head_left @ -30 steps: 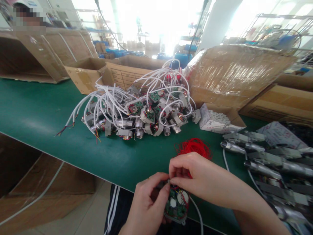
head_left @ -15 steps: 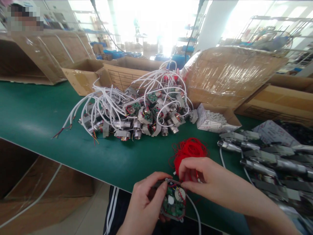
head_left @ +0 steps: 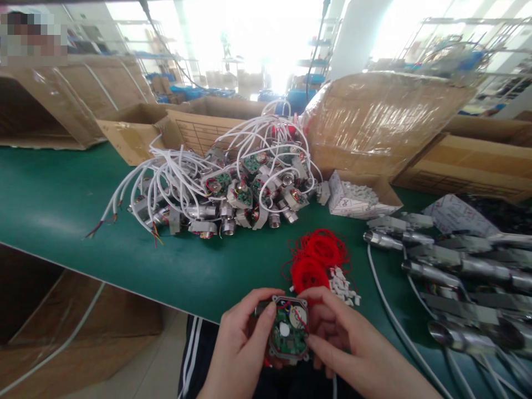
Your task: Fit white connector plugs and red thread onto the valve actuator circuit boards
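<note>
Between my hands is a grey housing with a green circuit board (head_left: 290, 331) facing up, a round part and coloured wires inside it. My left hand (head_left: 245, 341) grips its left side, thumb on the rim. Closed on the right side is my right hand (head_left: 338, 338), its thumb near the lower right edge. A white cable (head_left: 334, 385) shows below the right hand. Just beyond the hands lie bundles of red wire (head_left: 311, 271) and a small heap of white connectors (head_left: 343, 285) on the green table (head_left: 187, 282).
A large pile of similar units with white cables (head_left: 245, 188) lies ahead. Metal-bodied units (head_left: 465, 266) lie at the right. A small carton of white parts (head_left: 359, 197) stands behind the red wire. Cardboard boxes (head_left: 208, 130) line the back. A person's blurred head shows far left.
My right hand has come down from the top right corner of the housing to its right side. The white connectors beside the red wire are now uncovered. The view has shifted slightly.
</note>
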Motion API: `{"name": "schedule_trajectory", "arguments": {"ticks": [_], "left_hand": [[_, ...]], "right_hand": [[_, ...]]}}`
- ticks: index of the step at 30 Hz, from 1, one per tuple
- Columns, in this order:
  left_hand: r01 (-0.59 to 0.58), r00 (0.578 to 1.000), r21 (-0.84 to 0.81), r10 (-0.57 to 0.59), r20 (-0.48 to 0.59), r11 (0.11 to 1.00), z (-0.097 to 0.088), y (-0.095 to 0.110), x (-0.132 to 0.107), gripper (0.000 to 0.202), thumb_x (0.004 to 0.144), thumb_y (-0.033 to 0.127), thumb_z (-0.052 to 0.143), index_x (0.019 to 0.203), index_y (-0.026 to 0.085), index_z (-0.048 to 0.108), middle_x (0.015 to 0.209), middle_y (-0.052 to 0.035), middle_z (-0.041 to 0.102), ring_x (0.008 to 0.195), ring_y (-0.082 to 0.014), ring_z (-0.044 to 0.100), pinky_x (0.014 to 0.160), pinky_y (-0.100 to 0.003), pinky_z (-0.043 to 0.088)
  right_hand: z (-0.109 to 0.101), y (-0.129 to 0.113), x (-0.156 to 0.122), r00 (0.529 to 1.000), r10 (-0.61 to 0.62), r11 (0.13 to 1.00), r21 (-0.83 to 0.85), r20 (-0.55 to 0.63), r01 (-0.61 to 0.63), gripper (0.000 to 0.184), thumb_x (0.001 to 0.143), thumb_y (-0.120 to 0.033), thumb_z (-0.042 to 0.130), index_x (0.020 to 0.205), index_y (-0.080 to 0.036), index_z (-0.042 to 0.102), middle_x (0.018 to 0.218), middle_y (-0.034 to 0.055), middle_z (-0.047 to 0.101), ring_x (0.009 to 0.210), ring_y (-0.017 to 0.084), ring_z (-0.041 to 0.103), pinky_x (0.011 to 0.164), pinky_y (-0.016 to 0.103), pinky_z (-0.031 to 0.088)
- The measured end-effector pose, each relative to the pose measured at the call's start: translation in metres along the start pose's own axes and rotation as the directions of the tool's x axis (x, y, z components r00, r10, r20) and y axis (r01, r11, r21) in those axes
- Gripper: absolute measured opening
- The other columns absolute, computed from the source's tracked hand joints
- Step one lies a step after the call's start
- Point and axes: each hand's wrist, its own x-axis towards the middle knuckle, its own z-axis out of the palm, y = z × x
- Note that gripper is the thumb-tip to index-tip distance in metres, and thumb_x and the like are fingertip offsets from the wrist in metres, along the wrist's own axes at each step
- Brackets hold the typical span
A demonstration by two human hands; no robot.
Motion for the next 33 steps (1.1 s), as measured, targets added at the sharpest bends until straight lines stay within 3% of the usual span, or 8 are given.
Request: {"name": "schedule_trajectory", "arguments": {"ticks": [6, 9, 11, 15, 18, 25, 30, 33], "left_hand": [[-0.022, 0.999, 0.054, 0.024, -0.032, 0.998, -0.002, -0.003, 0.002, 0.034, 0.101, 0.05, 0.057, 0.119, 0.026, 0.073, 0.112, -0.0054, 0.074, 0.068, -0.0159, 0.072, 0.054, -0.018, 0.06], [-0.087, 0.994, 0.108, 0.092, -0.05, 0.99, -0.006, -0.001, -0.002, 0.029, 0.1, 0.041, 0.06, 0.12, 0.028, 0.076, 0.125, -0.0055, 0.073, 0.1, -0.0215, 0.073, 0.081, -0.022, 0.064], [-0.088, 0.995, 0.109, 0.092, -0.03, 0.99, -0.01, 0.001, -0.006, 0.029, 0.098, 0.035, 0.063, 0.124, 0.031, 0.075, 0.132, -0.0043, 0.071, 0.116, -0.0243, 0.069, 0.09, -0.025, 0.062], [-0.004, 0.997, 0.005, 0.003, 0.079, 1.0, -0.017, 0.002, -0.014, 0.042, 0.095, 0.027, 0.066, 0.134, 0.042, 0.067, 0.147, -0.0001, 0.06, 0.105, -0.0221, 0.072, 0.08, -0.026, 0.065], [-0.005, 0.992, -0.032, 0.009, 0.124, 0.999, -0.02, 0.001, -0.016, 0.051, 0.092, 0.019, 0.066, 0.136, 0.044, 0.065, 0.152, 0.0009, 0.055, 0.101, -0.0201, 0.073, 0.082, -0.027, 0.065], [-0.015, 0.994, -0.022, 0.017, 0.104, 1.0, -0.016, 0.0, -0.014, 0.065, 0.081, 0.008, 0.068, 0.138, 0.039, 0.065, 0.148, -0.003, 0.057, 0.1, -0.0193, 0.072, 0.075, -0.02, 0.06], [-0.008, 0.997, -0.054, 0.012, 0.074, 0.999, -0.012, -0.001, -0.013, 0.066, 0.078, 0.007, 0.071, 0.138, 0.034, 0.065, 0.138, -0.0057, 0.064, 0.093, -0.0174, 0.071, 0.074, -0.02, 0.059], [0.005, 0.996, -0.097, 0.003, 0.089, 0.995, -0.014, -0.001, -0.012, 0.065, 0.08, 0.007, 0.07, 0.138, 0.035, 0.066, 0.141, -0.0057, 0.062, 0.091, -0.0167, 0.07, 0.075, -0.021, 0.059]], "right_hand": [[0.017, 0.02, -0.006, 1.0, -0.01, 0.965, 0.263, -0.026, 0.017, 0.056, 0.087, -0.034, 0.074, 0.132, -0.022, 0.044, 0.088, -0.0011, 0.068, 0.066, 0.012, 0.067, 0.059, 0.022, 0.051], [0.022, 0.024, -0.006, 0.999, -0.021, 0.94, 0.34, -0.046, 0.036, 0.058, 0.085, -0.038, 0.079, 0.13, -0.022, 0.046, 0.088, -0.0002, 0.069, 0.065, 0.013, 0.068, 0.059, 0.022, 0.052], [0.023, 0.027, -0.006, 0.998, -0.034, 0.931, 0.362, -0.056, 0.052, 0.058, 0.085, -0.039, 0.08, 0.13, -0.023, 0.047, 0.088, 0.0, 0.069, 0.064, 0.013, 0.068, 0.059, 0.023, 0.053], [0.025, 0.029, -0.006, 0.997, -0.045, 0.917, 0.393, -0.062, 0.066, 0.058, 0.086, -0.039, 0.08, 0.13, -0.023, 0.047, 0.088, -0.0003, 0.069, 0.062, 0.013, 0.067, 0.058, 0.022, 0.052], [0.026, 0.025, -0.006, 0.997, -0.025, 0.92, 0.389, -0.067, 0.049, 0.059, 0.083, -0.04, 0.084, 0.128, -0.024, 0.049, 0.087, -0.0005, 0.069, 0.061, 0.014, 0.066, 0.057, 0.023, 0.052], [0.032, 0.018, -0.006, 0.991, 0.001, 0.943, 0.329, -0.131, 0.043, 0.059, 0.077, -0.037, 0.086, 0.124, -0.026, 0.053, 0.097, 0.0012, 0.071, 0.066, 0.014, 0.062, 0.069, 0.028, 0.055], [0.037, 0.021, -0.002, 0.984, -0.059, 0.931, 0.346, -0.17, 0.115, 0.051, 0.078, -0.035, 0.082, 0.121, -0.026, 0.055, 0.107, 0.0052, 0.072, 0.093, 0.022, 0.07, 0.084, 0.033, 0.056], [0.034, 0.022, -0.002, 0.987, -0.042, 0.934, 0.344, -0.154, 0.094, 0.052, 0.079, -0.035, 0.082, 0.123, -0.026, 0.056, 0.107, 0.0043, 0.072, 0.081, 0.018, 0.068, 0.081, 0.031, 0.057]]}}
